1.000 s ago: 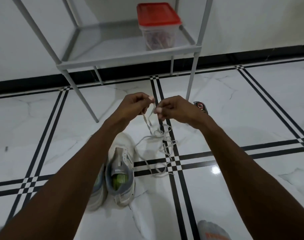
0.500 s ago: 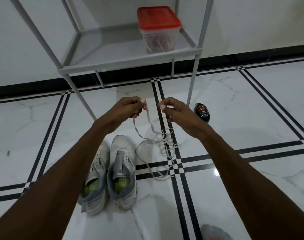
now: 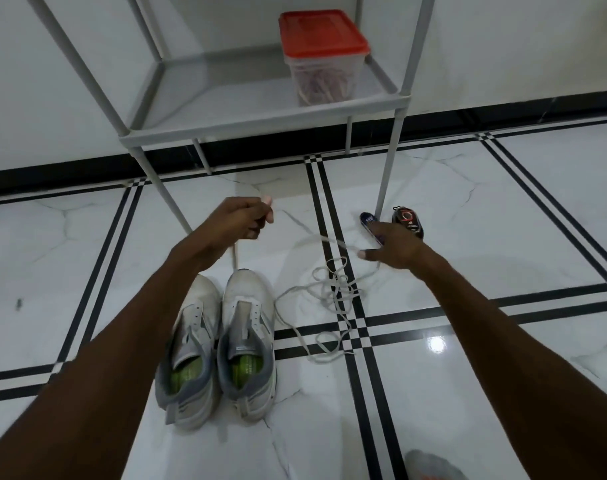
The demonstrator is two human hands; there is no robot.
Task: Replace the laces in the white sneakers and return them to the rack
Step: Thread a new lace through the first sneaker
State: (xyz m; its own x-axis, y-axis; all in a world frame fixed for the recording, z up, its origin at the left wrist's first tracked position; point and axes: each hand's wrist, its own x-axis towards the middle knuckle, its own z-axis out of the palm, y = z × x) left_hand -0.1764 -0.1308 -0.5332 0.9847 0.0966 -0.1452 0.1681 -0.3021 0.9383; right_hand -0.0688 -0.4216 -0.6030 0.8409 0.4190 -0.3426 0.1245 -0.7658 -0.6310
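Both hands have moved apart since the earlier frame, when they met at mid-frame around one lace end. Now the left hand [image 3: 241, 220], left of centre, keeps its fingers curled and pinched on a thin white lace [image 3: 329, 289], while the right hand [image 3: 394, 249], right of centre, has spread its fingers loose and grips nothing; a blurred strand of the lace passes by its thumb, and whether they touch cannot be told.

White marble floor tiles with black double stripes [image 3: 503, 237] fill most of the frame. A grey metal shoe rack [image 3: 260, 124] stands at the top centre, its lowest shelf raised on thin legs. On that shelf, toward its right side, sits a clear plastic box with a red lid [image 3: 324, 57]. Two white sneakers with grey collars and green insoles [image 3: 219, 344] lie side by side on the floor at lower centre, toes pointing up the frame, their eyelets unlaced. From the left hand the lace runs down and right into a loose tangle on the floor just right of the sneakers. A small dark oval object with a red ring [image 3: 407, 221] lies beside the rack's front right leg, just above the right hand. A slim dark tube [image 3: 369, 221] lies just left of it, partly hidden by the right hand's fingers.
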